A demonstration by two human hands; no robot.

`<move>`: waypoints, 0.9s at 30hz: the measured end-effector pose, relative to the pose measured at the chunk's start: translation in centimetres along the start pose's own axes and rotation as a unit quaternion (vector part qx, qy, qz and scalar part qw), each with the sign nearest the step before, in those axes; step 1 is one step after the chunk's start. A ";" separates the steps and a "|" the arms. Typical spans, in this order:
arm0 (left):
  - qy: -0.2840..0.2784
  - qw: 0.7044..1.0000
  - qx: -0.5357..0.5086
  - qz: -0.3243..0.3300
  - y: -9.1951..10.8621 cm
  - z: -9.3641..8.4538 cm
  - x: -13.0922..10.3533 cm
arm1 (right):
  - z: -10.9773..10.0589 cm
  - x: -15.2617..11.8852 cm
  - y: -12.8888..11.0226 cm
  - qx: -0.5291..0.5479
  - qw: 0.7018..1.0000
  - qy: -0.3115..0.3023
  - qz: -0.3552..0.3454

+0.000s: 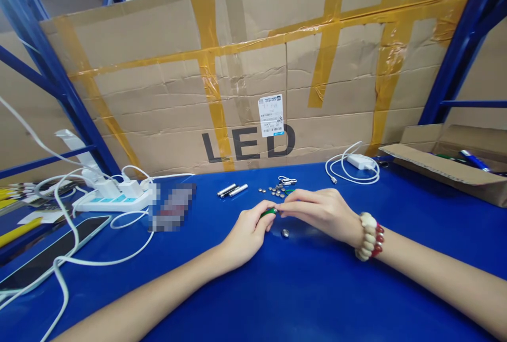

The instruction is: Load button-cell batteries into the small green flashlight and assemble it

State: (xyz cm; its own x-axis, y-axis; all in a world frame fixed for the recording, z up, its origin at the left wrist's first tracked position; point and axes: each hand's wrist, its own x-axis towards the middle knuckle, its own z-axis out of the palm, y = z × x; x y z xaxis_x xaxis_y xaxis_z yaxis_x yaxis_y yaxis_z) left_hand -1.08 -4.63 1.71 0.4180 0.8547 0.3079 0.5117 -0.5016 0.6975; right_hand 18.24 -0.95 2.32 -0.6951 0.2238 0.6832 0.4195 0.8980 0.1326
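Note:
My left hand (247, 232) is closed around a small green metal tube (269, 212), whose far end points toward my right hand (327, 212). The right fingertips are pinched together at that end; whatever sits between them is too small to make out. Just below the fingers a small silver round cap (285, 233) rests on the blue table. Beyond the hands lie several button cells (277, 192), partly beside another green piece (289, 192). Several silver tubes (238, 190) lie to their left, and small white cords (287, 179) with metal clips lie behind.
On the left are a white power strip (119, 203) with plugs and cables, and a phone (51, 252). A coiled white cable (352, 165) and an open cardboard box (451, 170) stand right. A large cardboard sheet (158, 114) closes off the back.

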 end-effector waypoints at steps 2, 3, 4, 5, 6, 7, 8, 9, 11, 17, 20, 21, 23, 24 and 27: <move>-0.004 1.000 0.002 0.002 0.0 0.0 -0.1 | -0.3 0.1 0.1 -0.018 0.999 -0.017 -0.042; -0.005 1.000 0.006 0.002 0.0 0.0 -0.1 | -0.5 0.1 0.1 -0.022 0.998 -0.026 -0.053; -0.007 1.000 0.010 0.003 -0.1 0.0 -0.1 | -0.7 0.1 0.2 -0.025 0.998 -0.032 -0.058; -0.008 1.000 0.013 0.003 -0.1 0.0 -0.2 | -0.8 0.2 0.2 -0.027 0.997 -0.035 -0.059; -0.010 1.000 0.015 0.003 -0.1 0.0 -0.2 | -0.9 0.2 0.2 -0.029 0.997 -0.035 -0.059; -0.011 1.000 0.017 0.004 -0.1 0.0 -0.3 | -1.0 0.2 0.2 -0.030 0.997 -0.035 -0.059; -0.012 1.000 0.020 0.006 -0.1 0.0 -0.3 | -1.1 0.2 0.3 -0.032 0.997 -0.035 -0.060; -0.014 1.000 0.022 0.010 -0.1 0.0 -0.4 | -1.2 0.2 0.3 -0.034 0.997 -0.035 -0.063; -0.021 0.999 0.031 0.020 -0.2 0.0 -0.5 | -1.2 0.2 0.2 -0.035 0.996 -0.031 -0.074; -0.066 0.993 0.089 0.043 0.1 -0.1 -0.9 | -1.2 0.4 -0.1 0.040 0.996 -0.054 -0.057; -0.085 0.990 0.103 0.040 0.2 -0.2 -1.1 | -1.3 0.5 -0.2 0.105 0.989 -0.091 -0.043; -0.088 0.990 0.105 0.038 0.2 -0.2 -1.1 | -1.3 0.6 -0.2 0.119 0.987 -0.098 -0.039; -0.091 0.990 0.103 0.032 0.2 -0.2 -1.2 | -1.4 0.6 -0.3 0.133 0.985 -0.104 -0.029; -0.092 0.990 0.100 0.028 0.2 -0.2 -1.3 | -1.4 0.6 -0.3 0.138 0.984 -0.107 -0.025; -0.098 0.990 0.096 0.028 0.2 -0.2 -1.3 | -1.4 0.6 -0.3 0.151 0.981 -0.123 -0.008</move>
State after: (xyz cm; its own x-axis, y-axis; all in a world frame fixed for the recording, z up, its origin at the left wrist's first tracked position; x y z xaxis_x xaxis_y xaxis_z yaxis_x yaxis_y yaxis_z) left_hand -1.68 -5.80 1.53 0.5780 0.7917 0.1977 0.6090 -0.5798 0.5413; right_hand 18.53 -1.64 3.67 -0.8360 0.2605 0.4830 0.2419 0.9650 -0.1016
